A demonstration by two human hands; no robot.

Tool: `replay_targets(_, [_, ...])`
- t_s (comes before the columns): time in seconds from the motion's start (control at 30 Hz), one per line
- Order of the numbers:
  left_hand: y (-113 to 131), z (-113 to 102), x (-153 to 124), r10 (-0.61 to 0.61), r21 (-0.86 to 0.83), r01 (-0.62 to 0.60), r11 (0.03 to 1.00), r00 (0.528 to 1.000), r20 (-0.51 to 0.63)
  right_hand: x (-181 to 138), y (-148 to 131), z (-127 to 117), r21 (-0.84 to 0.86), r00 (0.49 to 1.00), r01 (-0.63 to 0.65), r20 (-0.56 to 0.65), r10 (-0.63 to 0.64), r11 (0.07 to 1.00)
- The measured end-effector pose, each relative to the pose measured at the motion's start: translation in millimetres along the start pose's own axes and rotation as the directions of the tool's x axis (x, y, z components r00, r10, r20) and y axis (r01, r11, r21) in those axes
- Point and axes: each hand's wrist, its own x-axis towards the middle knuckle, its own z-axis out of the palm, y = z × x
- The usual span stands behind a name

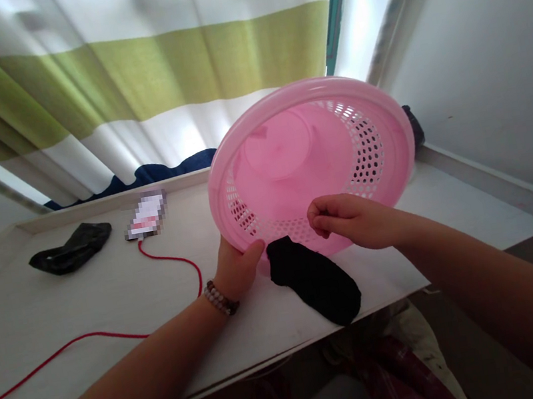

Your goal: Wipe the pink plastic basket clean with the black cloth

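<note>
A pink plastic basket (289, 149) with holes in its side is tilted so its wide mouth faces me. My left hand (240, 265) grips its lower left rim, thumb over the edge. Just in front of the basket's mouth is my right hand (343, 219), its fingers curled into a pinch; whatever they may hold is hidden. Below, close to my left thumb, a black sock (316, 280) stretches from the basket's lower rim toward the table's front edge. I cannot tell whether its upper end rests on the rim.
On the white table (125, 296) lie a crumpled black item (72, 248) and a phone (147, 213) with a red cable (177, 258). Something dark (415, 126) shows behind the basket on the right. A curtain (134, 65) hangs at the back, and a wall (481, 57) stands to the right.
</note>
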Motion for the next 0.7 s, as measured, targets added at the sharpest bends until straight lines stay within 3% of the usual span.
replay_targets(0.1, [-1,-1,0,0.01,0.018,-0.01,1.0,1.0,-0.002,-11,-9,-1,0.279,0.998,0.004,0.065,-0.023,0.96])
replay_targets(0.2, [-5,-1,-1,0.003,0.048,-0.002,0.999,1.0,-0.028,-19,-13,-2,0.419,0.995,0.002,0.093,-0.045,0.908])
replay_targets(0.7, [-7,-2,-2,0.027,0.047,-0.026,0.999,0.999,-0.019,-34,-19,1,0.649,0.987,0.053,0.082,-0.139,0.759])
